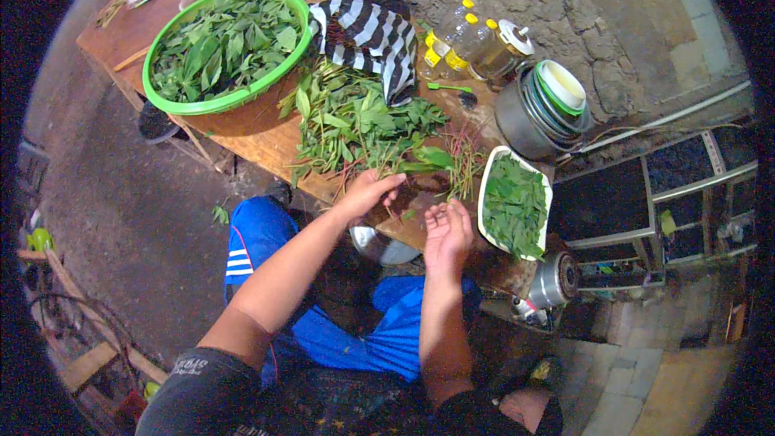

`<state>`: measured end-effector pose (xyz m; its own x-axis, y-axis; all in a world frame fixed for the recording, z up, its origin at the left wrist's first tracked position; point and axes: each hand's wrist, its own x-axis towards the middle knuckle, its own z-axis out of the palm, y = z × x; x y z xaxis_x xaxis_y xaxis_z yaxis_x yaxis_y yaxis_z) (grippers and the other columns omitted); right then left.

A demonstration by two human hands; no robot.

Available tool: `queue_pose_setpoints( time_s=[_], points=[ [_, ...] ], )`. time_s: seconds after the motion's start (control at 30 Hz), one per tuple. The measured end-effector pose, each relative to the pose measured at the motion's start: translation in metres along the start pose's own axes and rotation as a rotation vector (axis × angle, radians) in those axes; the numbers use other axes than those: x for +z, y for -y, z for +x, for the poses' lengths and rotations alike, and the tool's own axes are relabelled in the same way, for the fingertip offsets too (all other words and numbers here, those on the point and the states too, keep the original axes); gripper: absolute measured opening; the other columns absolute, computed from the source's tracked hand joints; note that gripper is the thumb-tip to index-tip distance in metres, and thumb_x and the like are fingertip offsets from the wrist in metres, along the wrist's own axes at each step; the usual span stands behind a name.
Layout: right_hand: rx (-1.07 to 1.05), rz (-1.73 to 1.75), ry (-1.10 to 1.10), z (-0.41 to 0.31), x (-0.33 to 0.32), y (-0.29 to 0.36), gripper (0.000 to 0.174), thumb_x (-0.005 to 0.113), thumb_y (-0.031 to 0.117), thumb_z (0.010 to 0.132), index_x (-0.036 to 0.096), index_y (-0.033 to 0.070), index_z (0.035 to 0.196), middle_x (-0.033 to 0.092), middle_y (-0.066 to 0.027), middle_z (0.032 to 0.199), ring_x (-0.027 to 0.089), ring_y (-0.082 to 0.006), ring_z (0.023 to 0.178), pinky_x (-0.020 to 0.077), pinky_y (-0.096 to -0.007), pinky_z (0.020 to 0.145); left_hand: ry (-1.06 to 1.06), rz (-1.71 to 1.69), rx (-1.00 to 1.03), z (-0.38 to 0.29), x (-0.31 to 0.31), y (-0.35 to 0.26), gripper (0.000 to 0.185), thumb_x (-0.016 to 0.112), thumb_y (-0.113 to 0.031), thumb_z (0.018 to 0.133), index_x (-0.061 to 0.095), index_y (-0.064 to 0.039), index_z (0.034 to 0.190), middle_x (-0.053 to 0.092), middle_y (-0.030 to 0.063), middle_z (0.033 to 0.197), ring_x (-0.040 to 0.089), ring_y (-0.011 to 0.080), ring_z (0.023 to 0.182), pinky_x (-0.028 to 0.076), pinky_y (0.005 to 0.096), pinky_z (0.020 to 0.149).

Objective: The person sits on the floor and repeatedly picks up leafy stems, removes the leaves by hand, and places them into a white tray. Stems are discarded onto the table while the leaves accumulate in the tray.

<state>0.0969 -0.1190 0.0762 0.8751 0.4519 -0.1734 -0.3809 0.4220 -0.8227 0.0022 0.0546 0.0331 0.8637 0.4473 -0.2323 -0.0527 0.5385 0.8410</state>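
My left hand (368,195) is at the table's near edge, thumb and fingers pinched on a thin green stem. Large green leaves (433,159) lie just beyond its fingertips. Palm up and fingers curled, my right hand (449,231) is in front of a heap of bare reddish-green stems (463,163); whether it pinches anything is unclear. A pile of leafy stems (363,124) spreads behind my left hand, partly under a black-and-white striped plastic bag (369,36). Right of my right hand, a white plastic basket (482,206) holds picked leaves (514,200).
A large green-rimmed basin (227,106) full of leaves stands at the table's left. Yellow-capped bottles (463,42), a lidded jar (505,51) and stacked pots and bowls (527,115) line the wall side. A green plastic spoon (448,87) lies before the bottles. Below right is a metal pot (551,281).
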Motion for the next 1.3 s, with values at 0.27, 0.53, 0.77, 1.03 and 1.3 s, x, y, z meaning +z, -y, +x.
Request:
queue_pose_setpoints(
  time_s=[0.27, 0.53, 0.77, 1.03, 1.3],
  points=[
    [0.313, 0.039, 0.12, -0.036, 0.006, -0.031, 0.02, 0.061, 0.015, 0.1, 0.063, 0.003, 0.116, 0.07, -0.0098, 0.098, 0.067, -0.0211, 0.086, 0.0578, -0.0365, 0.079, 0.171, 0.062, 0.142, -0.005, 0.016, 0.002, 0.034, 0.074, -0.028, 0.095, 0.07, -0.002, 0.117, 0.074, 0.007, 0.107, 0.068, 0.0148, 0.098, 0.054, 0.033, 0.088],
    [0.33, -0.23, 0.19, -0.039, 0.003, -0.049, 0.019, 0.059, 0.015, 0.101, 0.063, 0.003, 0.116, 0.069, -0.0093, 0.099, 0.066, -0.0196, 0.086, 0.0519, -0.0334, 0.074, 0.163, 0.125, 0.115, -0.009, 0.009, -0.002, 0.026, 0.077, -0.02, 0.092, 0.069, -0.002, 0.109, 0.075, 0.0065, 0.1, 0.071, 0.0136, 0.09, 0.057, 0.0317, 0.08],
    [0.379, -0.359, 0.293, -0.03, -0.007, -0.05, 0.019, 0.064, 0.017, 0.099, 0.067, 0.004, 0.113, 0.072, -0.0065, 0.1, 0.067, -0.0148, 0.087, 0.0499, -0.0278, 0.071, 0.085, 0.215, 0.155, -0.001, 0.007, 0.006, 0.024, 0.079, -0.015, 0.089, 0.07, -0.003, 0.107, 0.075, 0.0046, 0.099, 0.069, 0.0113, 0.092, 0.056, 0.0309, 0.086],
    [0.067, -0.664, 0.178, -0.01, -0.02, -0.03, 0.021, 0.069, 0.017, 0.096, 0.067, 0.008, 0.115, 0.067, 0.0024, 0.097, 0.058, -0.0063, 0.081, 0.043, -0.0224, 0.068, 0.155, 0.236, 0.168, -0.004, 0.006, 0.005, 0.023, 0.079, -0.016, 0.086, 0.072, -0.005, 0.105, 0.075, 0.0017, 0.097, 0.067, 0.0098, 0.087, 0.054, 0.0287, 0.081],
    [0.105, -0.521, 0.115, -0.01, -0.014, -0.022, 0.018, 0.071, 0.017, 0.096, 0.07, 0.006, 0.11, 0.073, -0.0024, 0.105, 0.053, -0.0059, 0.07, 0.0417, -0.0217, 0.064, 0.203, 0.472, 0.178, -0.01, 0.009, 0.006, 0.023, 0.075, -0.01, 0.081, 0.067, -0.005, 0.102, 0.063, -0.0029, 0.086, 0.057, 0.0084, 0.08, 0.049, 0.0272, 0.072]
  ],
)
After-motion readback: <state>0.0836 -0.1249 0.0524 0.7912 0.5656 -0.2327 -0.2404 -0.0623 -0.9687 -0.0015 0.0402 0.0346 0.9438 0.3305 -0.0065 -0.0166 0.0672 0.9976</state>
